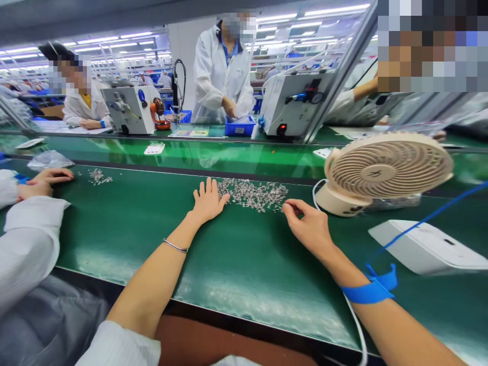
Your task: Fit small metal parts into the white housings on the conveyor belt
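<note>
A loose pile of small silvery metal parts (255, 194) lies spread on the green mat (244, 264); their exact kind is too small to tell. At the pile's left edge my left hand (208, 201) lies flat with its fingers spread, the thumb beside the nearest parts. My right hand (308, 221) is at the right edge, thumb and forefinger pinched together by the outermost pieces. Whatever sits between those fingertips, if anything, is too small to make out. Around my right wrist is a blue strap (371, 287) with a cord running off to the right.
A beige fan (385, 170) stands right of the pile, with a white box (430, 246) nearer me. On the left, a co-worker's hands (46, 182) rest near a smaller heap of parts (99, 177). Beyond the green strip stand white machines (129, 108) and a blue bin (240, 127).
</note>
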The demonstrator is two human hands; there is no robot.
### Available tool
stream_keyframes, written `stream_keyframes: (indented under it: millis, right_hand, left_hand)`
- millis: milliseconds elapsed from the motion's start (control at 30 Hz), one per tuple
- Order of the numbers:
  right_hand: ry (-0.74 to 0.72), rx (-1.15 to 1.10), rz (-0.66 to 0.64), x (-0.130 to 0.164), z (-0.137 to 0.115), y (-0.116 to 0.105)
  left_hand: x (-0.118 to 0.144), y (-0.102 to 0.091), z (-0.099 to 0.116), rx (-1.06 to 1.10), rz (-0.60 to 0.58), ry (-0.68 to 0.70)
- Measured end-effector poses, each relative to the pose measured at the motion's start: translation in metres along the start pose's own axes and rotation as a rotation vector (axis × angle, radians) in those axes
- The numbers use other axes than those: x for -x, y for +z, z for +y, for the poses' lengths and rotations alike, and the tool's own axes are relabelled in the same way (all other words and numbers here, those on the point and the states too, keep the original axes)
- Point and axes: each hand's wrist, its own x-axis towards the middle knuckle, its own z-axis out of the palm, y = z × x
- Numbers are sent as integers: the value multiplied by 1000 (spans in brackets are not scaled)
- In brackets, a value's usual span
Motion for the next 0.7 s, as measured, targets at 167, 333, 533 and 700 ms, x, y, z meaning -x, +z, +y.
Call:
stream_keyframes:
  millis: [167,333,533,700]
  right_hand:
    - [-25,100,231,-6,10,-25]
    - [-20,497,472,9,49,-76]
    - [524,723,265,57,99,-133]
    - [429,541,99,67,112,-156]
  left_hand:
    - [-5,1,6,-1,3,86]
    - [5,2,16,-9,110,169]
    - [34,13,53,3,22,453]
    - [49,12,66,43,-37,535]
